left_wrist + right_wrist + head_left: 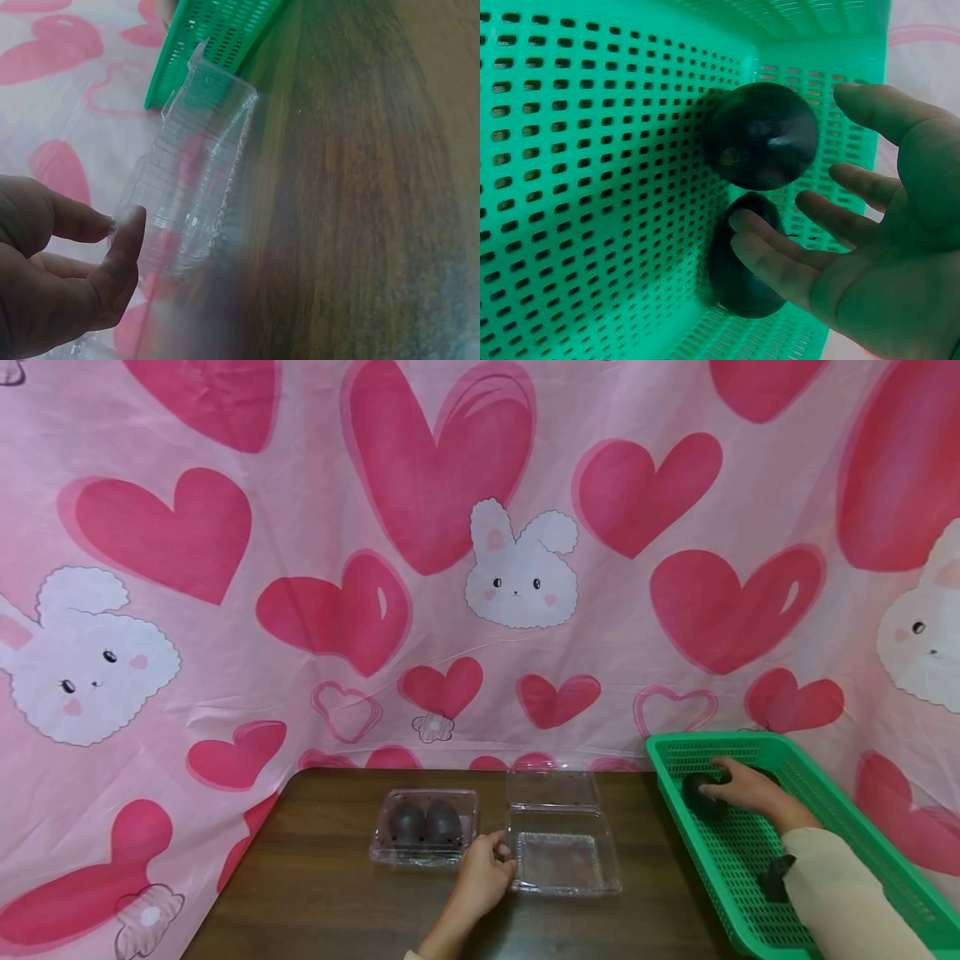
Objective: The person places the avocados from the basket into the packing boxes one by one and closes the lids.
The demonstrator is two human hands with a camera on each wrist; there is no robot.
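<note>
The left hand (486,872) pinches the edge of the open clear box (558,860) while the right hand (752,792) spreads wide by two dark fruits (761,139) in the green basket (738,853).

The surface (322,877) was brown, streaked with darker wood grain. Toward its far left corner, a colourless clear box (420,857) showed blackish-purple fruits (443,821); a second clear box (558,864) nearer the middle of the far edge was colourless too. Along the right edge, the basket (738,847) was bright green, patterned with rows of slots, its round fruit (763,135) near-black with a brownish spot. The sleeve (847,885) was plain cream. Beyond the far edge, the pale pink cloth (307,518) carried crimson hearts and white rabbits (521,585) with pink cheeks.
</note>
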